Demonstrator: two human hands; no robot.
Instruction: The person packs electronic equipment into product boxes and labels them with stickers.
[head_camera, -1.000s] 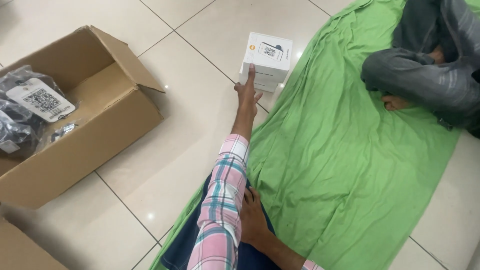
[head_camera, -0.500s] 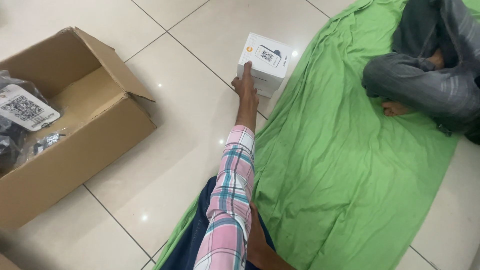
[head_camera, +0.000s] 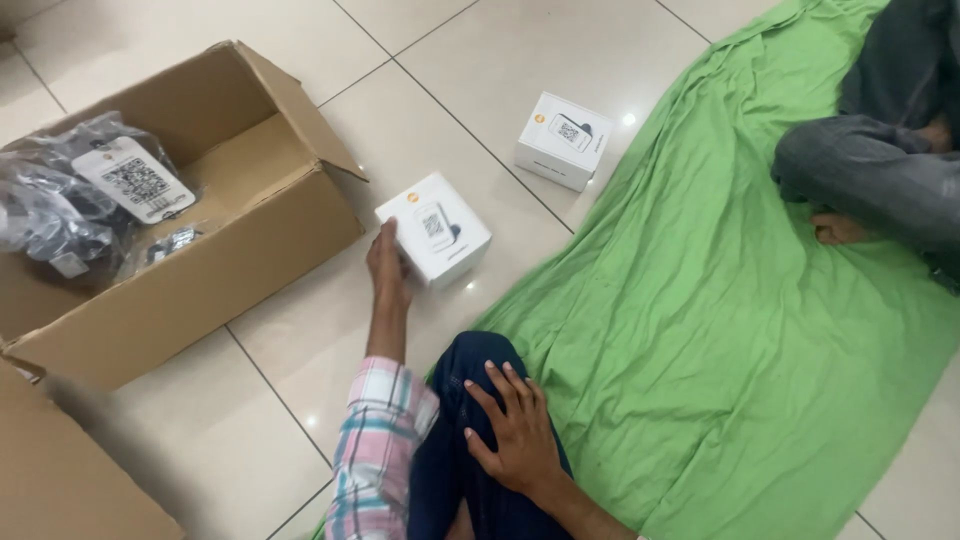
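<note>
Left hand (head_camera: 388, 268) gripping a small white box (head_camera: 434, 228) on glossy tile, just right of the open cardboard carton (head_camera: 205, 270).

Fingers wrapped on the box's left edge; right hand (head_camera: 512, 428) flat, spread on a dark-trousered knee. Second white box (head_camera: 563, 140) farther from the carton, at the green cloth (head_camera: 740, 330) edge. White square-code tag (head_camera: 134, 180) on crinkled plastic bags (head_camera: 60, 215) inside the carton. Earlier only one box visible, hand stretched farther out.

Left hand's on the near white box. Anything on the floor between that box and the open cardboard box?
Nothing visible. The left hand touches the near white box on its left side, and only bare tile lies between it and the open cardboard box. The second white box sits farther away, toward the green cloth.
</note>
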